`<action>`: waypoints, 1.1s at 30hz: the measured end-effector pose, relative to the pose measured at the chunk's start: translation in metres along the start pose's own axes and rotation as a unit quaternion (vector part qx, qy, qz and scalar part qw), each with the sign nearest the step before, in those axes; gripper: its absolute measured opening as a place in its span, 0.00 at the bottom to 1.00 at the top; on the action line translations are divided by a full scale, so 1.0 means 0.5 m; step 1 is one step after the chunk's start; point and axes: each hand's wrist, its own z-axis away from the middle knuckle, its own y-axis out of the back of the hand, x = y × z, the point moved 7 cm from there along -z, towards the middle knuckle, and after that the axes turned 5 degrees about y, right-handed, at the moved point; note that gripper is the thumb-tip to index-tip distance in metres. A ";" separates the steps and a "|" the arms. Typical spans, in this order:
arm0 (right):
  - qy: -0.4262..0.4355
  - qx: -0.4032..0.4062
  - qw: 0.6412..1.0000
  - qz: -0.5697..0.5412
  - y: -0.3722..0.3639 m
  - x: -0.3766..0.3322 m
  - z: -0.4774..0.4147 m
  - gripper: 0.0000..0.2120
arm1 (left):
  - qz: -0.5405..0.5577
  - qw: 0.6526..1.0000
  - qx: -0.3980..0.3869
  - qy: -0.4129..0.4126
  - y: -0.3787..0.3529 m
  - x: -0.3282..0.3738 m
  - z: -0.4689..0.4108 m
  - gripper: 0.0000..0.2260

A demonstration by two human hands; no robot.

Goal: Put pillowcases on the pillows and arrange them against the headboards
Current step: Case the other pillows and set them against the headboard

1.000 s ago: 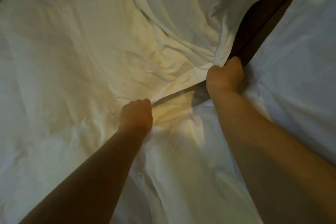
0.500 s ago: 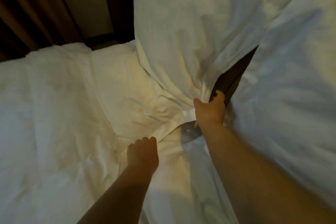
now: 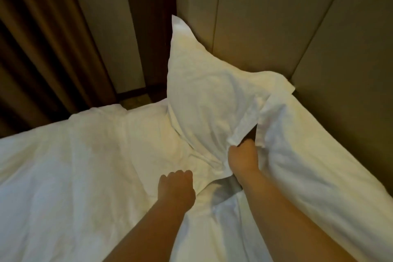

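Note:
A white pillow in its pillowcase [image 3: 204,100] stands tilted on the bed, one corner pointing up along the grey padded headboard [image 3: 265,17]. My right hand [image 3: 243,158] grips the bunched open end of the pillowcase at the pillow's lower right. My left hand [image 3: 176,185] holds a fold of the same white fabric lower down, fingers curled over the hem. A second white pillow [image 3: 314,155] lies to the right, along the headboard.
The white duvet [image 3: 74,166] covers the bed to the left and front. Brown curtains [image 3: 42,38] hang at the far left beside a dark wooden strip [image 3: 148,27]. A gap of floor shows beyond the bed's far edge.
The view has lifted, so the headboard and curtains now show. The pillow has been raised and stood up toward the headboard, both hands keeping their grip on the pillowcase's open end.

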 end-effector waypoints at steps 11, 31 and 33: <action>0.251 0.055 0.924 0.283 0.163 -0.356 -0.008 0.17 | 0.056 0.996 0.066 0.023 0.446 0.008 -0.020 0.13; 0.320 -0.249 0.898 0.172 0.089 -0.392 -0.012 0.15 | 0.331 0.917 0.062 0.213 0.537 0.057 -0.207 0.28; 0.317 -0.272 0.893 0.168 0.089 -0.376 -0.017 0.17 | 0.312 0.925 0.022 0.214 0.515 0.055 -0.217 0.25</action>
